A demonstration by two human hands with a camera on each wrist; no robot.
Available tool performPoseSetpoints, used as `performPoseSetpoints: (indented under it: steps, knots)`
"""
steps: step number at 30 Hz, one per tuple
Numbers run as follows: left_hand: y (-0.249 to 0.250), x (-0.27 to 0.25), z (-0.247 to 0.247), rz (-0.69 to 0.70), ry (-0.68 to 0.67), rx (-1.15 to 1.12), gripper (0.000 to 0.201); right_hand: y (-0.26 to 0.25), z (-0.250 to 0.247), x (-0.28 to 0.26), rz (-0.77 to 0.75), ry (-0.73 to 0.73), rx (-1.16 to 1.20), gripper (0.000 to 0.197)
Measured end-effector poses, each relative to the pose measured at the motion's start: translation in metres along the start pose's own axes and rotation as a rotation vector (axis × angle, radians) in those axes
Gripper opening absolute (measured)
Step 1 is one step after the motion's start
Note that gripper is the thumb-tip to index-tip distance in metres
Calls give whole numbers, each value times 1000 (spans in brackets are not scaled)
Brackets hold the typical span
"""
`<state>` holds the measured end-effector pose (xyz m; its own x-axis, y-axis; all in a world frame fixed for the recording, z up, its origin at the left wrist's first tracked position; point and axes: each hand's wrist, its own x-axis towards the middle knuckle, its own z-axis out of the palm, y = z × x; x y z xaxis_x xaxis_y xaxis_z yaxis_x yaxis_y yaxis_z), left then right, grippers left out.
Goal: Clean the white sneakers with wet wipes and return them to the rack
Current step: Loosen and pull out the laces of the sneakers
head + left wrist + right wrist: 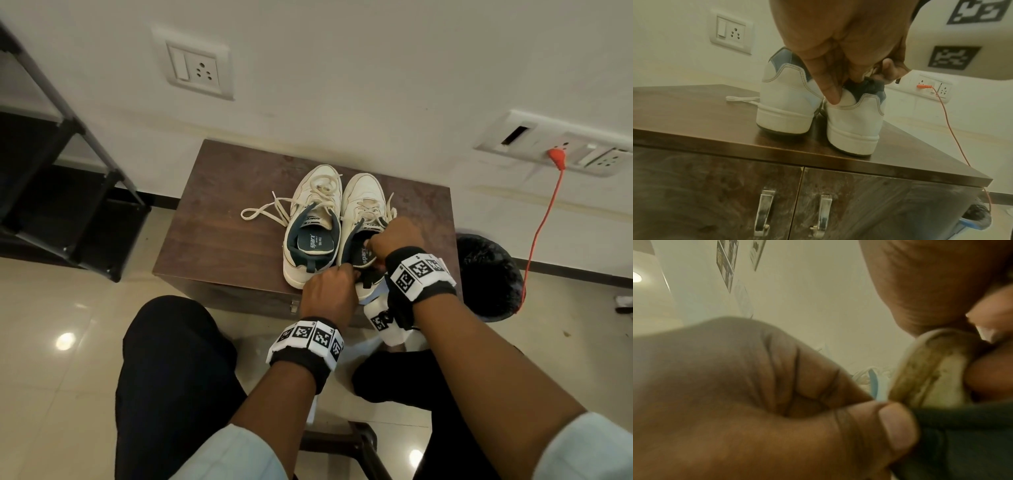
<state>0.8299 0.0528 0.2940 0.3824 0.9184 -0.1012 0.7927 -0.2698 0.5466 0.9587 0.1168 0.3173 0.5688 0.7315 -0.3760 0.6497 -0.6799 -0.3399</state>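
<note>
Two white sneakers with dark green lining stand side by side, toes to the wall, on a brown cabinet top (212, 240). The left sneaker (310, 219) is untouched, its loose lace trailing left. My left hand (346, 270) pinches the dark heel collar of the right sneaker (361, 202). In the left wrist view my left hand (838, 91) has its index finger lying down the white heel (855, 123). My right hand (371, 245) grips the same shoe's opening from the right side. Up close, my right hand (982, 337) holds a cream edge (931, 369) of the shoe. No wipes are visible.
A black shoe rack (68, 192) stands on the floor at left. At the cabinet's right side is a black-lined bin (486, 274), and an orange cable (544, 219) runs down from a wall socket. Cabinet doors with metal handles (762, 211) face my knees.
</note>
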Motion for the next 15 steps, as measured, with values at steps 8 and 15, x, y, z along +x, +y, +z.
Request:
performPoseSetpoints:
  steps: [8, 15]
  knots:
    - [3, 0, -3, -12, -6, 4, 24, -5, -20, 6, 141, -210, 138, 11]
    - [2, -1, -4, 28, -10, -3, 22, -9, -25, 2, 218, -296, 246, 15]
